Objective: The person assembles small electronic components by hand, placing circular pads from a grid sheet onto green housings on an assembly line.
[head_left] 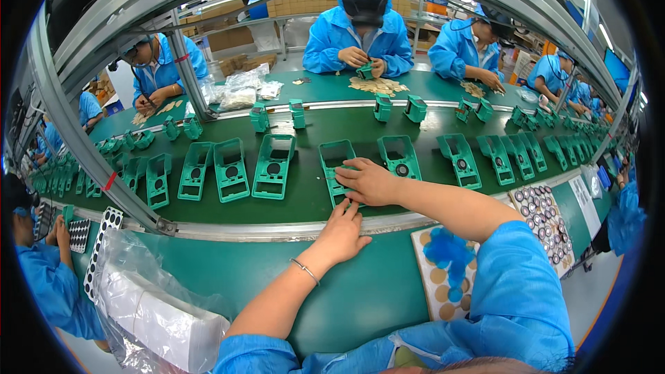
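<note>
On the green conveyor belt in front of me lies a green plastic housing [335, 150] with a window-like opening at its far end. My right hand [374, 181] reaches across it palm down, fingers stretched out over its middle and covering that part. My left hand [341, 234] is at the housing's near end, its fingers extended and touching there, close to the right hand's fingertips. Whether something small lies under the fingers is hidden. Similar housings flank it: one [274, 167] to the left and another [400, 158] to the right, with dark round parts in their middles.
A metal rail [291, 228] edges the belt. Small green parts [415, 109] stand along its far side. At my left are a plastic-wrapped white stack [159, 318] and a slanted post [97, 159]. Right lie a board of discs [443, 284] and a tray [542, 225]. Co-workers sit opposite.
</note>
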The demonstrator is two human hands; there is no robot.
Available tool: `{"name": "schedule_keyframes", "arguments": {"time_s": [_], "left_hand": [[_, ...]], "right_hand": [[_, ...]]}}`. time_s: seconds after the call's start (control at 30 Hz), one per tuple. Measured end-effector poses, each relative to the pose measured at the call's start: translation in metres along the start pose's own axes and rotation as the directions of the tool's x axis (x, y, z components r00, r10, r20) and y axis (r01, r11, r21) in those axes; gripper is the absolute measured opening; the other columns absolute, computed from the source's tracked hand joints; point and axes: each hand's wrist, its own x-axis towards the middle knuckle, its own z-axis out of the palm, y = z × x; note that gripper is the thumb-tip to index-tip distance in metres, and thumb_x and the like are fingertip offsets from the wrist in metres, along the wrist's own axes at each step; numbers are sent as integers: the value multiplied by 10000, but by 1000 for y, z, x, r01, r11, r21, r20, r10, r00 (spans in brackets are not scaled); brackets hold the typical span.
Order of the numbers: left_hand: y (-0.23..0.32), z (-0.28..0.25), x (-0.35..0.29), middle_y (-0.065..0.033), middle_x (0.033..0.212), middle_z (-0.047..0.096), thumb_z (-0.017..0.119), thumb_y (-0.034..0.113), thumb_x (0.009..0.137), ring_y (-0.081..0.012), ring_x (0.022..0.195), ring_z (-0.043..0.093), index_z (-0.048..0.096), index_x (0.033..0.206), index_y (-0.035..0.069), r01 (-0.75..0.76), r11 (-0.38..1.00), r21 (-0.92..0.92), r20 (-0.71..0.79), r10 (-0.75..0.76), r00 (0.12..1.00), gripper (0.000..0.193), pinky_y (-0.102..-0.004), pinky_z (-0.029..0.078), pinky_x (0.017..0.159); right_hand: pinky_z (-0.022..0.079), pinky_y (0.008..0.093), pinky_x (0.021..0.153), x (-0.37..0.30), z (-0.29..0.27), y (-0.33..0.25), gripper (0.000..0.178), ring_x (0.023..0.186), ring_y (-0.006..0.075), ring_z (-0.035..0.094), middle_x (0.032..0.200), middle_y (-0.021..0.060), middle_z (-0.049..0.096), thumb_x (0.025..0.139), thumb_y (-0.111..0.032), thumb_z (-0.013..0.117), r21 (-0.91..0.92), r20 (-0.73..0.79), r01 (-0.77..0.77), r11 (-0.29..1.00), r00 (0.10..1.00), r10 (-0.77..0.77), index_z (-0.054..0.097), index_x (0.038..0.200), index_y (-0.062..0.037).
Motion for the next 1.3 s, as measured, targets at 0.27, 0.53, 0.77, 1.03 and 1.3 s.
{"name": "schedule_keyframes", "arguments": {"time_s": [0.27, 0.53, 0.77, 1.03, 1.3], "left_hand": [[3, 3, 7, -254, 1368, 348, 654, 328, 776, -392, 1280, 310, 546, 1123, -74, -36, 999, 16, 89, 34, 995, 542, -406, 291, 1059], [7, -14, 29, -233, 1301, 425, 669, 302, 774, -366, 1214, 393, 579, 1057, -54, 86, 996, -30, 25, -85, 996, 463, -415, 342, 1013], [-5, 1, 57, -268, 1318, 393, 686, 388, 745, -386, 1227, 377, 537, 1073, -89, 81, 982, 168, -17, -79, 997, 598, -432, 307, 1032], [-10, 1, 63, -275, 1301, 423, 689, 346, 723, -405, 1205, 385, 517, 1104, -105, 75, 965, 253, -5, -77, 997, 615, -432, 284, 1040], [-27, -8, 70, -239, 1152, 539, 714, 246, 701, -378, 1123, 457, 522, 836, -8, 103, 994, 24, 37, -104, 994, 346, -422, 357, 950]], "right_hand": [[350, 463, 975, -29, -51, 0, 475, 1223, 369, 354, 1344, 192, 364, 809, -214, 603, 136, -223, -117, 984, 964, 146, 478, 1249, -86], [419, 383, 923, -150, -171, -9, 321, 1085, 314, 495, 1166, 161, 500, 823, -163, 610, 350, -143, -432, 831, 852, 503, 575, 1114, -32], [465, 385, 846, -244, -206, -49, 209, 972, 304, 556, 1005, 130, 566, 833, -141, 595, 381, -51, -562, 734, 780, 624, 620, 1006, -26], [474, 376, 732, -306, -201, -72, 117, 830, 288, 598, 854, 122, 616, 811, -118, 587, 351, 116, -758, 550, 618, 777, 628, 877, -31], [478, 381, 726, -317, -181, -124, 139, 837, 274, 590, 861, 87, 603, 784, -172, 564, 51, 536, -838, 544, 482, 693, 613, 880, -85]]}}
